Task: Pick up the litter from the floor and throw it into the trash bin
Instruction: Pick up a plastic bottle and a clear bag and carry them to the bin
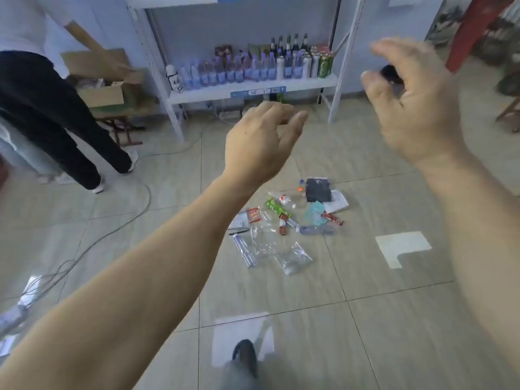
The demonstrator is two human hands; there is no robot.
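Note:
A pile of litter lies on the tiled floor ahead: a green wrapper [277,208], red snack packets [254,214], clear plastic bags [292,258], flattened plastic bottles [316,229], a dark flat pack [318,190] and white paper [339,201]. My left hand [260,143] is raised over the floor, fingers loosely curled, holding nothing. My right hand [413,108] is raised higher on the right, fingers spread and blurred, with nothing in it. Both hands are well above the litter. No trash bin is in view.
A white metal shelf [253,92] with bottles and cans stands against the back wall. Another person [56,108] stands at the left beside cardboard boxes [104,88]. Cables [112,229] run across the floor at left. My shoe [244,356] shows at the bottom.

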